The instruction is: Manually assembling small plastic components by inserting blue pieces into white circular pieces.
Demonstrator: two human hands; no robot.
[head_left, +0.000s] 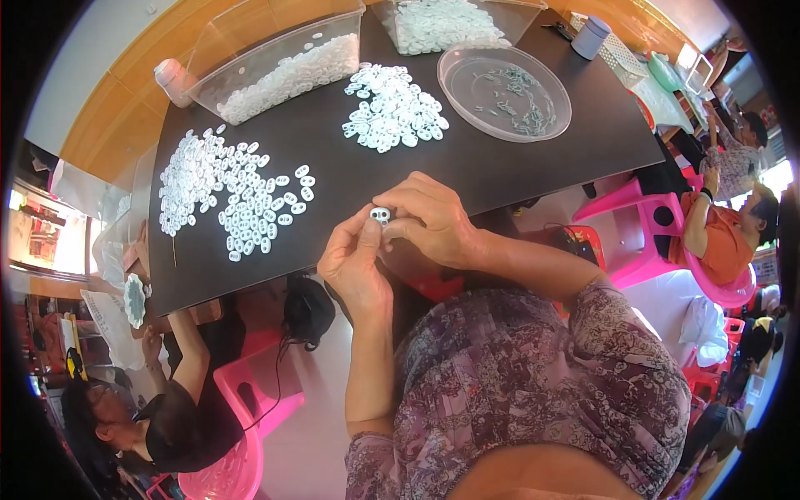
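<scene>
Just off the table's near edge, a small white oval plastic piece (381,214) with two dark holes is pinched between both hands. My left hand (357,254) has its thumb and fingers closed on it from the left and below. My right hand (435,218) grips the same piece from the right; its fingertips are partly hidden. Ahead of them is a heap of similar white pieces (393,117). Two more heaps, an outer one (187,183) and a nearer one (250,212), spread over the left of the table. Small grey-green bits lie in a round clear tray (465,98).
A clear bin (275,79) and another clear bin (521,25) of white pieces stand at the dark table's (533,171) back. A pink-white bottle (172,82) and grey cup (591,37) flank them. People sit on both sides on pink stools (637,229). A black bag (307,310) hangs below.
</scene>
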